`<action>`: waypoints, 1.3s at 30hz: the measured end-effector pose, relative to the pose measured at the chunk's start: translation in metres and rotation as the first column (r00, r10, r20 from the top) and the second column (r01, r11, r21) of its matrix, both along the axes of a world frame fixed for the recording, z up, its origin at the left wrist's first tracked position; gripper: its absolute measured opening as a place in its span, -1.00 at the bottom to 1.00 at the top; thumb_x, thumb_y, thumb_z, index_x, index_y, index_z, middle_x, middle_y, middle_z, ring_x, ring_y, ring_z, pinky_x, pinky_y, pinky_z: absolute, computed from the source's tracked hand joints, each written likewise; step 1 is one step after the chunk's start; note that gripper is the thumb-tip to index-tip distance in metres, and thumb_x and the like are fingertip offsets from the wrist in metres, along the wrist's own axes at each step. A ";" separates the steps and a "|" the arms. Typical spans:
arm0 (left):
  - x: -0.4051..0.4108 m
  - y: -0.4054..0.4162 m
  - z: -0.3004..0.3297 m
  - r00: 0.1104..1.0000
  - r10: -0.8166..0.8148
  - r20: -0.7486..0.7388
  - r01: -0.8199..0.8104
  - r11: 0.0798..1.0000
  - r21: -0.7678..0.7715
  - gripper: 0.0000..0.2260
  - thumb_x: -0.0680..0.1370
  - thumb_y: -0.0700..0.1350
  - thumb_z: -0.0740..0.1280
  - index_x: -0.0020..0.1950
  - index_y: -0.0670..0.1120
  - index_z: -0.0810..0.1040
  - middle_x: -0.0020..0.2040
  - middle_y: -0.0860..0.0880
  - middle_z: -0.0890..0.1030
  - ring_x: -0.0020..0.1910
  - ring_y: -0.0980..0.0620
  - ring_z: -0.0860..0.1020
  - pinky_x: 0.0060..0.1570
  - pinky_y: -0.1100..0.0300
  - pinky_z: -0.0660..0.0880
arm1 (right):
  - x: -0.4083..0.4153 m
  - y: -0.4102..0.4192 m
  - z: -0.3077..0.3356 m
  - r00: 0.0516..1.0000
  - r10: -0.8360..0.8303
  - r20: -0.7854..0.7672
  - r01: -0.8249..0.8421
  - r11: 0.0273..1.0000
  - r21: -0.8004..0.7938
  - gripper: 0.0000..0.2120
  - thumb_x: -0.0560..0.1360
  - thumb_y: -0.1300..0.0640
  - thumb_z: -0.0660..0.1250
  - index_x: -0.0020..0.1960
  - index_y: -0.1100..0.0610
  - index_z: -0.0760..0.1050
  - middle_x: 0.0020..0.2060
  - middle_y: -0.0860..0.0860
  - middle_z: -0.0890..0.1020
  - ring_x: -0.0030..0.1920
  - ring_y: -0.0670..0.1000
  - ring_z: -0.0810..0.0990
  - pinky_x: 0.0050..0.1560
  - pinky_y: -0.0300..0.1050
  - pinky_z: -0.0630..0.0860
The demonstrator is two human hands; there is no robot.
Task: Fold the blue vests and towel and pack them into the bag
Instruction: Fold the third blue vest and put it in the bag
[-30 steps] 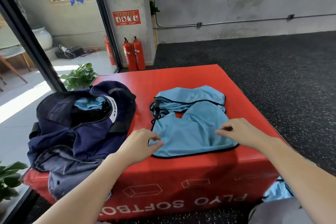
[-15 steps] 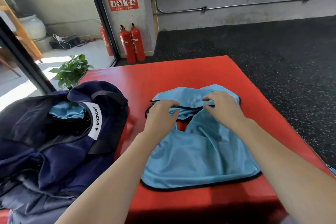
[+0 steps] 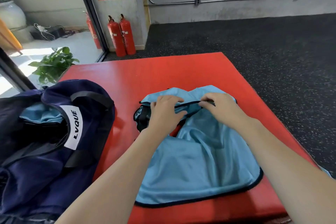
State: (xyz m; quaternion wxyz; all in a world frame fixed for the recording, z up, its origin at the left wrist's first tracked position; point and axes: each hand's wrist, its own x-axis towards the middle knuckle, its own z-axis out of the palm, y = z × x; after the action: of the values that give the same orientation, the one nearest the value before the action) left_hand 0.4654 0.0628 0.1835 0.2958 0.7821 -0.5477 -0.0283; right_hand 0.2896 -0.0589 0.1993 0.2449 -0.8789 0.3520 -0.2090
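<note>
Near edge: blue vest (image 3: 196,165) lies flat on the red plyo box (image 3: 181,71), hem toward the person, prob. so the top can be folded down over the body. Light-blue mesh w/ black trim, wrinkled mid-panel, a red gap showing at the neck opening. Further up, left hand (image 3: 164,112) and right hand (image 3: 221,108) both pinch the black-edged shoulder strip, fingers curled, hands close together. Left side: navy bag (image 3: 45,151) sits open, blue fabric already inside. Far: two fire extinguishers (image 3: 121,35).
</note>
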 end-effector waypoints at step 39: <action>0.010 0.240 -0.008 0.859 -0.325 0.394 0.371 0.928 -0.043 -0.72 0.43 -0.33 0.26 -0.10 0.00 0.66 -0.05 0.15 0.65 0.05 0.12 0.53 0.15 0.21 0.34 | -0.178 0.100 -0.016 0.915 0.232 -0.331 -0.332 0.899 -0.287 -0.81 0.42 0.20 0.42 -0.07 -0.06 0.68 -0.11 -0.22 0.60 -0.04 -0.12 0.55 0.05 -0.20 0.49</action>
State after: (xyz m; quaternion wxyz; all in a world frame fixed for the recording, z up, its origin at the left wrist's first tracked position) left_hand 0.4749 0.3029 0.1759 0.2196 0.6417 -0.7276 0.1031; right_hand 0.1121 0.0414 0.1829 0.0647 -0.9705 0.2106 -0.0976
